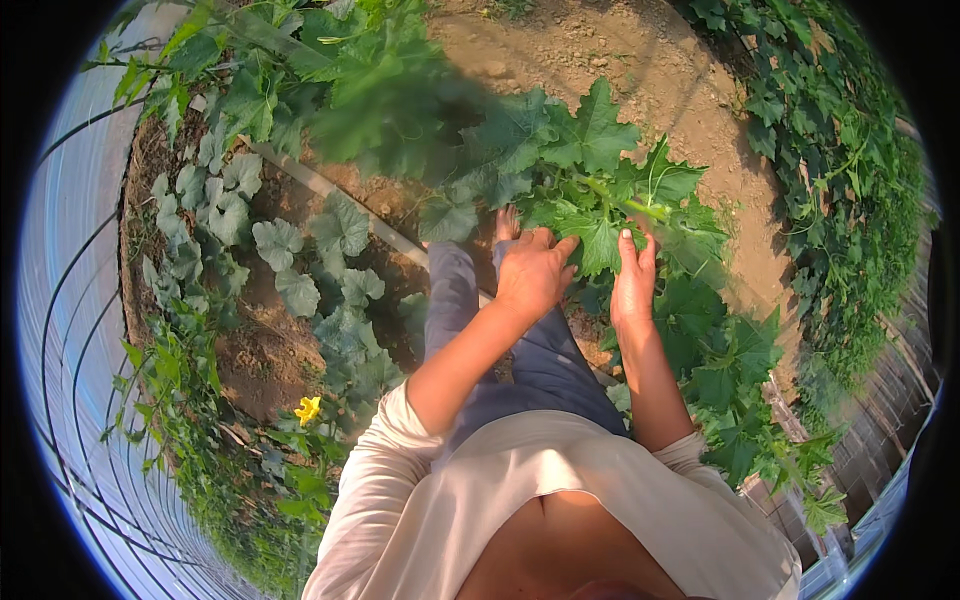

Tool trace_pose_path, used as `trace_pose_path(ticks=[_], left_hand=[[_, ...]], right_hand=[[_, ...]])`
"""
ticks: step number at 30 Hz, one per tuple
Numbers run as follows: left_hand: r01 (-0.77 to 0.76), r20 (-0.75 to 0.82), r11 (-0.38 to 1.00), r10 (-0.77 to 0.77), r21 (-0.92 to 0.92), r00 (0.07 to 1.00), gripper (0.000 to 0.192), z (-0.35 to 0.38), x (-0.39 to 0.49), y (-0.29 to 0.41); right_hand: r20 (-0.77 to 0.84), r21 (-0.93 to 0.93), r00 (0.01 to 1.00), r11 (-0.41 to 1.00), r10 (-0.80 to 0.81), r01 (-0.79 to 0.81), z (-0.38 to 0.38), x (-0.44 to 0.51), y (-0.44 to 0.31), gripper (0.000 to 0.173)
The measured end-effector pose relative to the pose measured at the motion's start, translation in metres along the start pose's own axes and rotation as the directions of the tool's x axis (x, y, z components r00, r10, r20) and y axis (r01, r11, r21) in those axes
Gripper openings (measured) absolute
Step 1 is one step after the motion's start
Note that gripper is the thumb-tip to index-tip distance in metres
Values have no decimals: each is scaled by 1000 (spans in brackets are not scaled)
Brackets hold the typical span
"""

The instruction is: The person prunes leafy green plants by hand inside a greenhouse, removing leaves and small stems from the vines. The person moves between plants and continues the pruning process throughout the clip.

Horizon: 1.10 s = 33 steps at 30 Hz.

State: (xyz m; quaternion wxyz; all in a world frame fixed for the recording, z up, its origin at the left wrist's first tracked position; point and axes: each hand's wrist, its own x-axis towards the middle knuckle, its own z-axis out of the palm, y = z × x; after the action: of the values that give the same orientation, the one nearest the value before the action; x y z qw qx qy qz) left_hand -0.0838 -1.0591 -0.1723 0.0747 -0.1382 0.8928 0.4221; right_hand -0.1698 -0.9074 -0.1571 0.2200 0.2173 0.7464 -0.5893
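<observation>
A leafy vine shoot [600, 187] with broad lobed leaves, probably a gourd or squash plant, stands in front of me. My left hand [534, 271] is at the near-left side of a bright green leaf [592, 234], its fingers curled and pointing right. Whether those fingers pinch anything is hidden. My right hand [634, 281] is upright at the leaf's right side, thumb towards me and fingertips reaching up to the pale green stem [645, 210]. Part of the shoot lies between its thumb and fingers.
A pale pipe [322, 184] runs diagonally across the soil behind my legs. Grey-green leaves [341, 225] and a yellow flower [307, 410] are at left, near a hooped plastic wall [75, 247]. A bare soil path [637, 52] separates me from another vine row [847, 187].
</observation>
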Motion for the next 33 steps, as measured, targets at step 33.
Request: trace_pose_path(ticks=[33], left_hand=[[-11, 20, 952, 18, -305, 1000, 33, 6, 98, -52]], right_hand=[[-57, -150, 975, 964, 214, -220, -16, 20, 22, 36]])
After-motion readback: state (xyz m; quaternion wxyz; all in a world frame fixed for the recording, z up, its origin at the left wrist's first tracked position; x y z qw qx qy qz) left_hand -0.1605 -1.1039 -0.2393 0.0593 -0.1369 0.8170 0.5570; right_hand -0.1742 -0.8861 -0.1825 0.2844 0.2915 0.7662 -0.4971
